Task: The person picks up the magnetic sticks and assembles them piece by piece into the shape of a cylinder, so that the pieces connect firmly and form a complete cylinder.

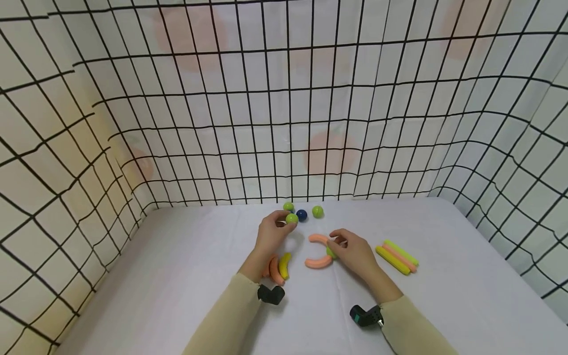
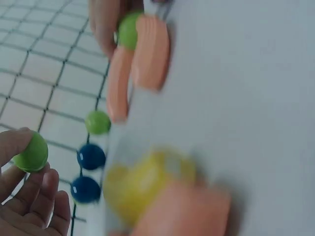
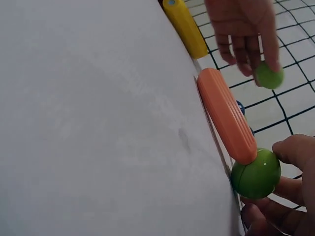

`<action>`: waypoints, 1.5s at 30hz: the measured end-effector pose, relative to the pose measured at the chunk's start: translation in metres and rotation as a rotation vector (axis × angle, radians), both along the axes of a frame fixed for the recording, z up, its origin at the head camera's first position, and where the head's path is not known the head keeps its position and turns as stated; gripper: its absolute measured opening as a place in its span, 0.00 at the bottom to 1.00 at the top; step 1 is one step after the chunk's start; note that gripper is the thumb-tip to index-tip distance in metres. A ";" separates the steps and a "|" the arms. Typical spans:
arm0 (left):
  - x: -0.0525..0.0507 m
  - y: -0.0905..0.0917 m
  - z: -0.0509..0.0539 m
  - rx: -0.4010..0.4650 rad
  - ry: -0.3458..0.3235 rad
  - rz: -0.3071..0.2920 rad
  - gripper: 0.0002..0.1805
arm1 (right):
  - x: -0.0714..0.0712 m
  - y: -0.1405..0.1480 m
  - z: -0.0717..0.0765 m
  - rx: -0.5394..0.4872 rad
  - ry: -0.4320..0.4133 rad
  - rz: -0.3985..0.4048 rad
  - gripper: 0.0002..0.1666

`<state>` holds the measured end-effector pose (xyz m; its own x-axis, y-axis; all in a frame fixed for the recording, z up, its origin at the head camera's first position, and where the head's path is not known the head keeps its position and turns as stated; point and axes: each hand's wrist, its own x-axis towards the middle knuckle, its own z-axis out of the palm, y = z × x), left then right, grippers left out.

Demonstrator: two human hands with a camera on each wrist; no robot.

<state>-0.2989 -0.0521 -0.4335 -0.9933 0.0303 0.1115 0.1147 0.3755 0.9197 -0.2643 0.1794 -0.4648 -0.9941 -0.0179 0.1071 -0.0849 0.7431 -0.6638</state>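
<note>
My left hand [image 1: 271,234] pinches a green ball [image 1: 292,219] between thumb and fingers, held up near the back of the table. My right hand [image 1: 355,250] grips another green ball [image 3: 256,174], its thumb on one side and fingers on the other. Two curved orange rods [image 1: 318,263] meet at that ball and spread leftward in an open arc. In the right wrist view one orange rod [image 3: 226,115] touches the ball. Behind the left hand sit a dark blue ball [image 1: 301,215] and loose green balls [image 1: 317,211]; the left wrist view shows a second blue ball [image 2: 85,190].
Beside the left forearm lie curved orange pieces [image 1: 275,270] and a curved yellow piece [image 1: 285,265], partly hidden by the wrist. At the right, straight yellow [image 1: 392,260] and orange rods lie side by side. A black wire grid [image 1: 310,123] encloses the table [image 1: 177,276].
</note>
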 end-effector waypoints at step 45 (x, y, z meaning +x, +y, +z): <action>0.025 0.018 -0.033 -0.196 0.056 -0.071 0.19 | -0.009 -0.030 -0.013 -0.064 0.066 -0.095 0.18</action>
<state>-0.2735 -0.0339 -0.4663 -0.9803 0.1266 0.1517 0.1963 0.5360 0.8211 -0.2735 0.1495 -0.4776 -0.9818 0.0847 0.1699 -0.0611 0.7064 -0.7052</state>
